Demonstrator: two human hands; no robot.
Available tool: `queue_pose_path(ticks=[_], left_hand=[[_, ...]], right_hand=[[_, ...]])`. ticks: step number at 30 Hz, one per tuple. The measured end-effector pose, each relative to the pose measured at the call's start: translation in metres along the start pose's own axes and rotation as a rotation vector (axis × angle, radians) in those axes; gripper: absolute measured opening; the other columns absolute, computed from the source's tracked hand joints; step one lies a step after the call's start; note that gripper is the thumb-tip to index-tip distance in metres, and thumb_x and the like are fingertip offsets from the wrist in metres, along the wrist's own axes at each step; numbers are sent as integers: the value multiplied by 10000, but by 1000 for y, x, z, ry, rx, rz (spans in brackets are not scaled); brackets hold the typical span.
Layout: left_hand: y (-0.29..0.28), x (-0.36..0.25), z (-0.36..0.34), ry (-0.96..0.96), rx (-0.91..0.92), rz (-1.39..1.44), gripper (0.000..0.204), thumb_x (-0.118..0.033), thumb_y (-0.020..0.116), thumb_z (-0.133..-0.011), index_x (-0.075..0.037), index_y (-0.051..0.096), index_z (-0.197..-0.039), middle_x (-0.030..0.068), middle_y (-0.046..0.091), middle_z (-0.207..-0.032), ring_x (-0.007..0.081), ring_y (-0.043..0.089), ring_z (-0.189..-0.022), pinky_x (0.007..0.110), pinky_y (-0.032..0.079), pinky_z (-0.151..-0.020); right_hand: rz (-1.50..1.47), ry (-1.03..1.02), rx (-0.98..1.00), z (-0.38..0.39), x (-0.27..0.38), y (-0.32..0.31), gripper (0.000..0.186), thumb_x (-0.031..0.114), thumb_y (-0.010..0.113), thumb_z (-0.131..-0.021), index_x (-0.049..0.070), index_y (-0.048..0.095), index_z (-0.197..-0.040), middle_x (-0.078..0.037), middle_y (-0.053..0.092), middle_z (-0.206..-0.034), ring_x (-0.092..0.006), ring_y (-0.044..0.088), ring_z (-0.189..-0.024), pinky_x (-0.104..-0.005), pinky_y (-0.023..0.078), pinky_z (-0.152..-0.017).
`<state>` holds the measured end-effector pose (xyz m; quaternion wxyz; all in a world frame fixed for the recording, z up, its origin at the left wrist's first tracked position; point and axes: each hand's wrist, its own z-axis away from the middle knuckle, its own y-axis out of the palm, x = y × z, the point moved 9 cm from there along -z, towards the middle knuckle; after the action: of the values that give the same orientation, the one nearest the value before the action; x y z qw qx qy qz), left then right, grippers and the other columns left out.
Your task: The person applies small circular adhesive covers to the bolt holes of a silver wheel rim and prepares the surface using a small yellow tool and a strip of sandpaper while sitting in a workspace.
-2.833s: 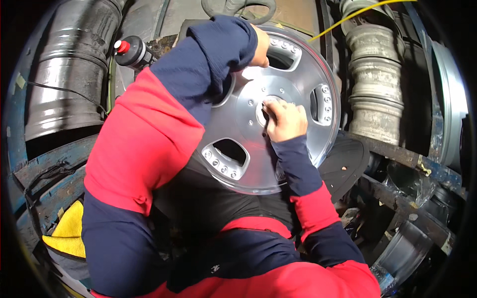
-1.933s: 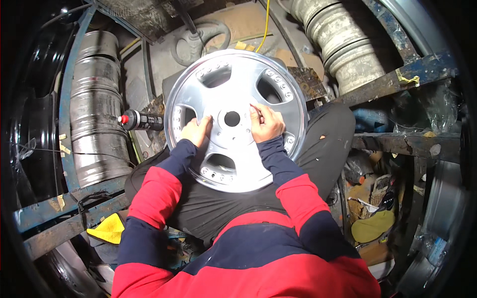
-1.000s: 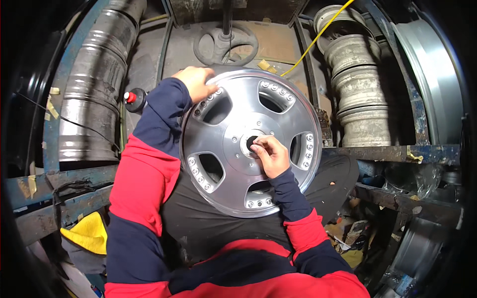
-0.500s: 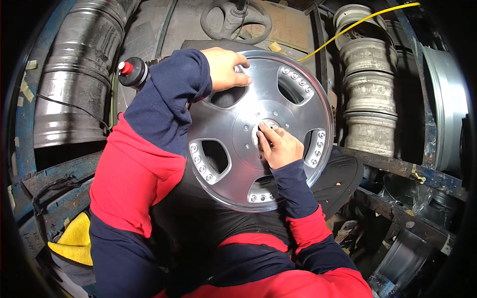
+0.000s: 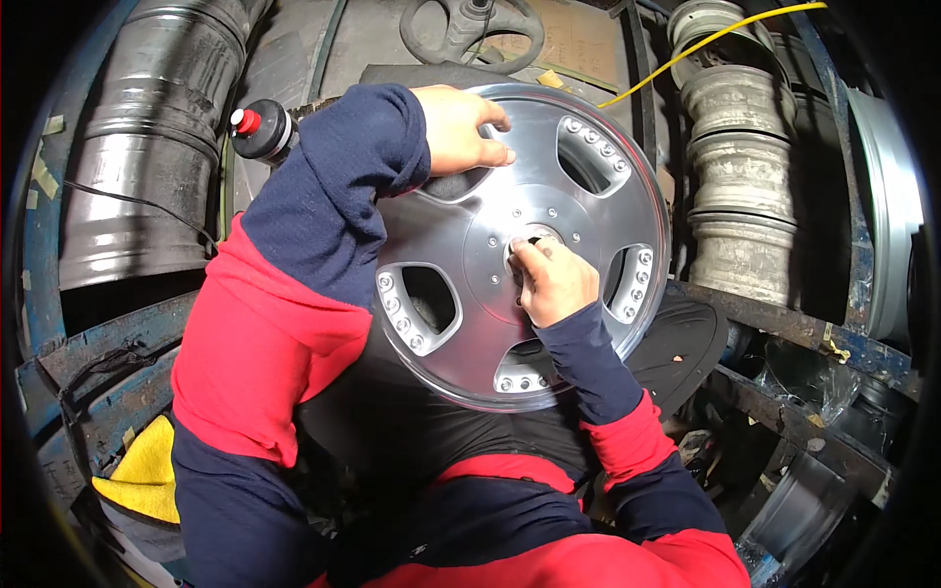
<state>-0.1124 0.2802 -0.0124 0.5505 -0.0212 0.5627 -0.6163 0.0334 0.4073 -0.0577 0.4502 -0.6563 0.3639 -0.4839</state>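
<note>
A polished silver wheel rim (image 5: 529, 186) with several oval openings and rows of small bolts lies tilted over my lap. My left hand (image 5: 461, 129) rests on its upper left part, thumb and forefinger spread apart on the face beside an opening. At the centre hole (image 5: 542, 233), the fingers of my right hand (image 5: 559, 279) are pinched together against the lower left edge of the hole. Anything between those fingertips is hidden. A ring of small bolts surrounds the hub.
Dull metal wheels (image 5: 740, 162) are stacked at the right. Large shiny metal cylinders (image 5: 147, 147) lie left. A black bottle with a red cap (image 5: 260, 127) stands near my left sleeve. A steering wheel (image 5: 470, 34), yellow hose (image 5: 706, 47) and yellow cloth (image 5: 142, 475) surround the work.
The whole view has shifted slightly. My right fingertips have moved a little down along the hub's edge and drawn closer together. My left hand keeps its place on the wheel rim.
</note>
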Motion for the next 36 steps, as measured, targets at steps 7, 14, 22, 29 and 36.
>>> queue_pose_path(ticks=[7,14,22,29,36], left_hand=[[3,1,-3,31,1,-29,576,-448,614,-957,-52,575,-1373,257,670,-1219,376,651,-1138,410,489,-1010],[3,1,-2,43,-7,-47,582,-452,600,-959,-49,572,-1377,251,665,-1235,377,643,-1153,412,484,-1021],[1,-3,1,-12,21,-59,594,-455,593,-954,-61,563,-1397,234,650,-1281,368,621,-1200,407,467,-1050],[6,0,-5,-6,26,-87,604,-441,601,-942,-49,561,-1399,238,644,-1292,371,614,-1213,402,458,-1062],[3,0,-3,8,-5,-62,608,-436,604,-926,-56,566,-1399,222,679,-1234,366,647,-1156,399,483,-1027]], right_hand=[[48,-41,111,-6,2,1,233,107,696,-775,150,726,-1002,-79,662,-854,-306,656,-748,-427,524,-663],[53,-91,56,-12,6,-3,264,84,682,-769,145,727,-1021,-80,653,-854,-304,652,-744,-422,523,-651],[90,-208,90,-9,16,-1,271,91,666,-766,145,721,-1025,-58,655,-846,-280,658,-770,-417,528,-656],[103,-154,103,-12,11,0,292,117,715,-731,145,720,-1022,-65,656,-839,-292,650,-721,-413,513,-626],[40,-116,24,-9,8,-2,238,90,714,-776,143,722,-1007,-76,643,-799,-302,650,-700,-412,518,-617]])
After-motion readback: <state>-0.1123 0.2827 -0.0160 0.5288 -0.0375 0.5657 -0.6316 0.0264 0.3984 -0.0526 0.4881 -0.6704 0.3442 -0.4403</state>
